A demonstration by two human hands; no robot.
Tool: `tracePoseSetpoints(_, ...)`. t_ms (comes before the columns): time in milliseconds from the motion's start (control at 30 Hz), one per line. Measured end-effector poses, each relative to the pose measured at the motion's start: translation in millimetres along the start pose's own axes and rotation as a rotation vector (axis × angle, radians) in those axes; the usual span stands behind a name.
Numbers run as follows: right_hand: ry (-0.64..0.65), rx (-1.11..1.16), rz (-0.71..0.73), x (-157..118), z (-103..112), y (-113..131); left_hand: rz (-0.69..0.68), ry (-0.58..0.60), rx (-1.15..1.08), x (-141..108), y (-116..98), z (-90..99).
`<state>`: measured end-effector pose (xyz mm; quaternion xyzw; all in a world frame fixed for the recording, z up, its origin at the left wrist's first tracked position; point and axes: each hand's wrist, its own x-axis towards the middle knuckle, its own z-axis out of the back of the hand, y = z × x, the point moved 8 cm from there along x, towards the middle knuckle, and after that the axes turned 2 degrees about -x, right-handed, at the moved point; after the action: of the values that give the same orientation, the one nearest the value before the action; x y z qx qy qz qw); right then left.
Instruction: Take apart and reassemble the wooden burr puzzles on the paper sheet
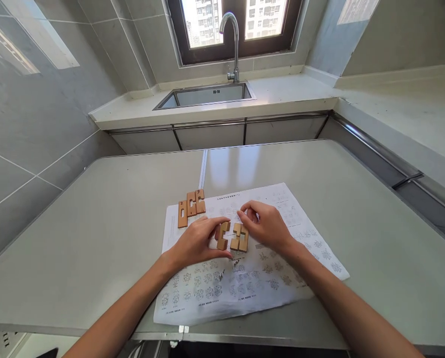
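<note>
My left hand has its thumb and index finger around the ends of a notched wooden puzzle piece. Just right of it, two more notched pieces stand side by side, touching, with a gap between their notches. Above and beside that pair is my right hand, its fingers curled and thumb close to the index finger, with nothing visible between them. Both hands are over a large printed sheet of puzzle diagrams. At its upper left corner lie a slotted piece marked 2 and two notched pieces.
The sheet lies on a pale grey folding table with a seam down its middle. Beyond the far edge are a white counter, a sink and a tall faucet. A tiled wall borders the left side.
</note>
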<state>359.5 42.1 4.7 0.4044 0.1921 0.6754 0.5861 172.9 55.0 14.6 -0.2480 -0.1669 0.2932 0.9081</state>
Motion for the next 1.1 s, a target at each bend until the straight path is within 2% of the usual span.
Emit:
tracePoseSetpoints(67, 0.105, -0.016, -0.01, -1, -5, -4, 0.028, -0.008, -0.039, -1, 2, -2.0)
tracePoseSetpoints(200, 0.282, -0.025, 0.104, -5, -13, 5, 0.08, -0.02, -0.108, -2, 7, -3.6)
tracePoseSetpoints(400, 0.34, -0.032, 0.118, -6, -11, 10, 0.072, -0.025, -0.13, -1, 7, -3.8)
tracePoseSetpoints(800, 0.362, -0.146, 0.107, -6, -10, 12, 0.084, -0.032, -0.128, -3, 10, -4.5)
tracePoseSetpoints(1100, 0.205, -0.187, 0.084, 1, -3, -1, 0.092, -0.02, -0.126, -3, 8, -2.9)
